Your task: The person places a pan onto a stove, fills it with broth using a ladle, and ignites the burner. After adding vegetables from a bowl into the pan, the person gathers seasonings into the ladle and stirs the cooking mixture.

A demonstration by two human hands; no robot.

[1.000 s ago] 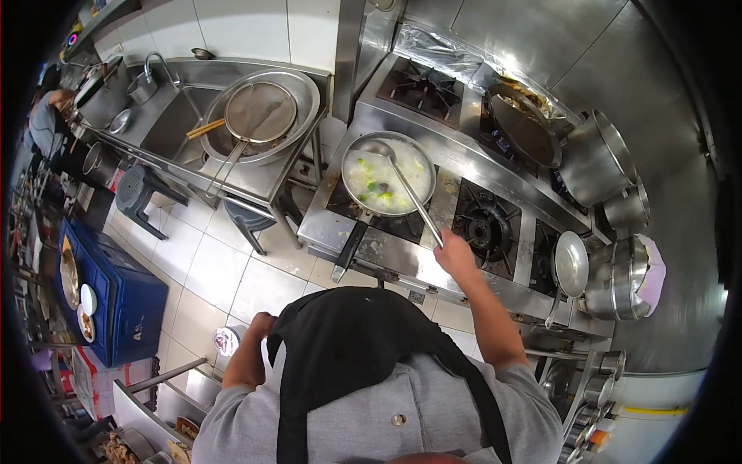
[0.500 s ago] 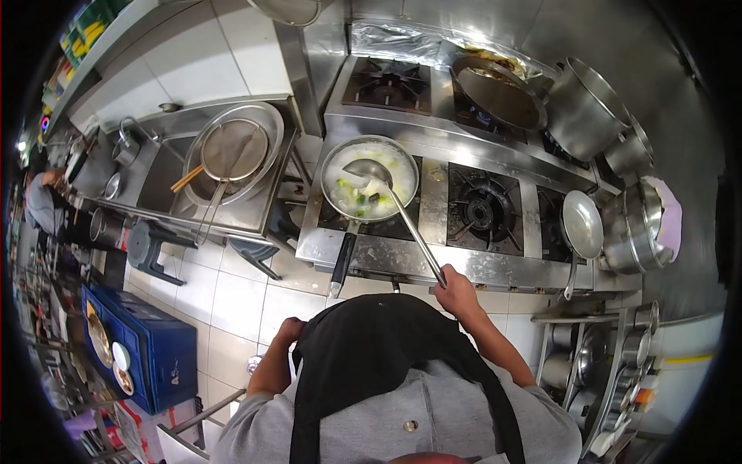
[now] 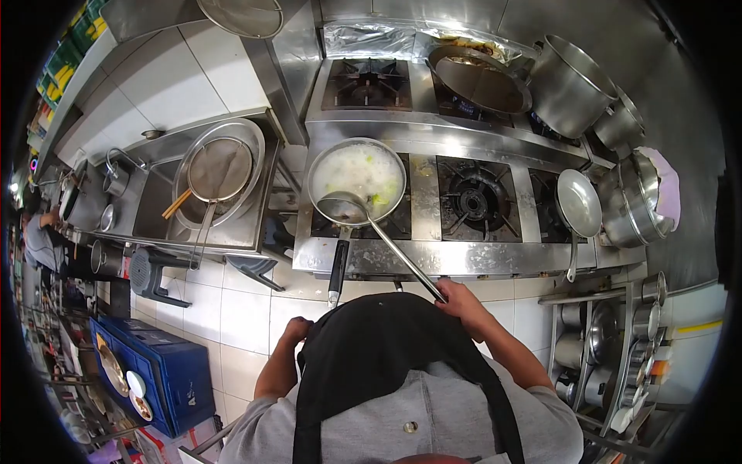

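Observation:
My right hand (image 3: 461, 304) is closed around the end of the long metal handle of a ladle (image 3: 402, 257). The ladle's bowl (image 3: 341, 207) rests at the near rim of a round pan (image 3: 313, 166) on the front left burner. White bubbling liquid (image 3: 355, 170) with pieces of green and yellow fills much of the pan. The pan's black handle (image 3: 338, 267) points toward me, with no hand on it. Beside the black apron (image 3: 363, 340), at my left side, is my left hand (image 3: 297, 331); its fingers are largely hidden.
Right of the pan is a bare burner (image 3: 473, 201), then a small frying pan (image 3: 578, 205). A wok (image 3: 479, 81) and tall pots (image 3: 573, 89) stand behind. At left, a strainer (image 3: 219, 170) lies over a basin by the sink. A blue crate (image 3: 178, 379) and stool (image 3: 147, 271) stand below.
The ladle's bowl has moved from the middle of the pan to its near rim, toward me. My right hand keeps its hold. The camera view has shifted slightly.

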